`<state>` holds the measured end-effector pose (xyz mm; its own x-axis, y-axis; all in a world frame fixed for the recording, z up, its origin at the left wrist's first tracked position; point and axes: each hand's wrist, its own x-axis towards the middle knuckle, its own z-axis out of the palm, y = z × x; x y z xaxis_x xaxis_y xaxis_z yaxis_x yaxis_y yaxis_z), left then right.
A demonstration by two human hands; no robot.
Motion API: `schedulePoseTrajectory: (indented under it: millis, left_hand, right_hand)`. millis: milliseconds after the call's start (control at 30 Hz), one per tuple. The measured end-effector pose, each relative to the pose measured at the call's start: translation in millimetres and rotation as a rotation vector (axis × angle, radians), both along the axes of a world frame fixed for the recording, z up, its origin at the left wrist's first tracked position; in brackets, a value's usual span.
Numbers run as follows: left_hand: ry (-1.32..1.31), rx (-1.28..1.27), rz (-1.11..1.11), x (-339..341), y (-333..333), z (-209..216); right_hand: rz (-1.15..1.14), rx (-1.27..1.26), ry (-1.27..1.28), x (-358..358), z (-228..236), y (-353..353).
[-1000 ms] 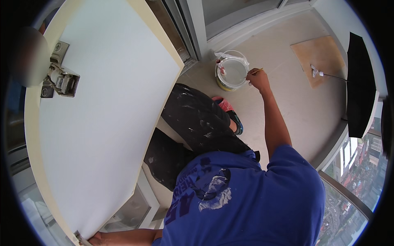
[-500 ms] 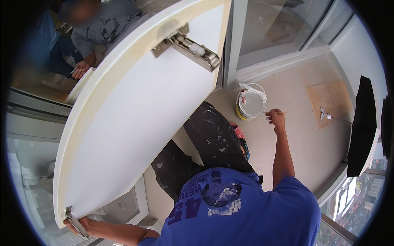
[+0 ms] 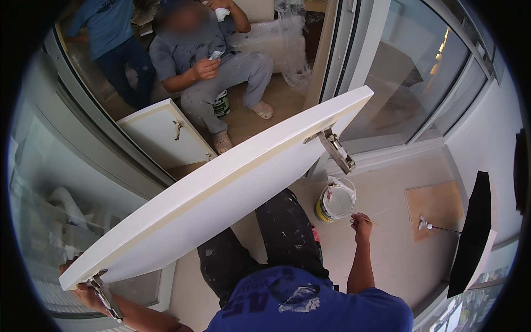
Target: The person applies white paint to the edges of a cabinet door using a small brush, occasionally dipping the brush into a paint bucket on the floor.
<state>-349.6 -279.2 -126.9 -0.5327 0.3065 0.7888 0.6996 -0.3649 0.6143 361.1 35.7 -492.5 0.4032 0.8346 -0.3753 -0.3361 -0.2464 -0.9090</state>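
Panel (image 3: 221,202) in L hand (image 3: 88,296), R hand (image 3: 362,226) w/ stick (image 3: 369,222)

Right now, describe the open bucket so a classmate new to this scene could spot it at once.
Find the pale floor right of the person's dark trousers. There, beside the right hand, stands the open bucket, yellow marking its side. Unlike the dark bucket near the seated co-worker, its pale inside shows.
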Motion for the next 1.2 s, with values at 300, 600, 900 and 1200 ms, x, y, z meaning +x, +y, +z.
schedulePoseTrajectory:
  millis: [300, 600, 900, 1200]
  left_hand:
    - [-0.001, -0.037, -0.004, -12.3, -12.0, -10.2]
    - [0.023, -0.023, -0.011, -22.8, -17.1, -19.4]
    - [-0.103, 0.05, -0.074, 13.5, 1.1, -3.2]
    - [-0.059, -0.067, -0.068, -0.3, -14.5, -13.7]
  right_hand:
    - [-0.189, 0.127, 0.263, 43.5, 24.5, -11.8]
    - [0.166, 0.886, 0.3, -27.6, 288.9, 28.0]
    - [0.58, 1.334, 0.022, -167.4, 432.2, -4.4]
    - [0.518, 1.351, -0.136, -205.3, 443.4, -3.6]
